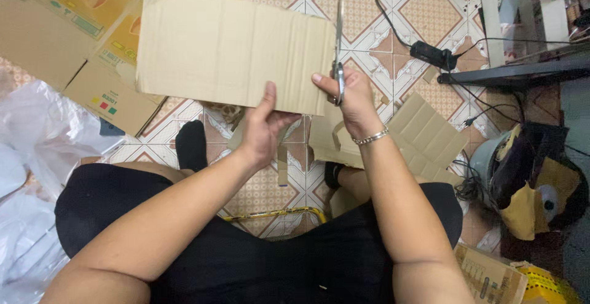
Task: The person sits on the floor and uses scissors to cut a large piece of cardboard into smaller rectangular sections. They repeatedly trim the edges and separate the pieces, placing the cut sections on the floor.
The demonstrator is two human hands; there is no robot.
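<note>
My left hand [263, 126] pinches the lower edge of a brown corrugated cardboard sheet [227, 49] and holds it up in front of me. My right hand [349, 98] grips a pair of metal scissors [338, 46] whose blades point up along the sheet's right edge. A silver bracelet [370, 137] sits on my right wrist. I am seated in black clothes, with my feet in black socks on the tiled floor.
Flattened printed boxes [67, 27] lie at the upper left and cardboard offcuts [424, 135] under my hands. White plastic bags [31, 156] lie left. A black power adapter [433, 54] with cables, a dark table edge [516, 74] and a bucket of cloth [528, 175] stand right.
</note>
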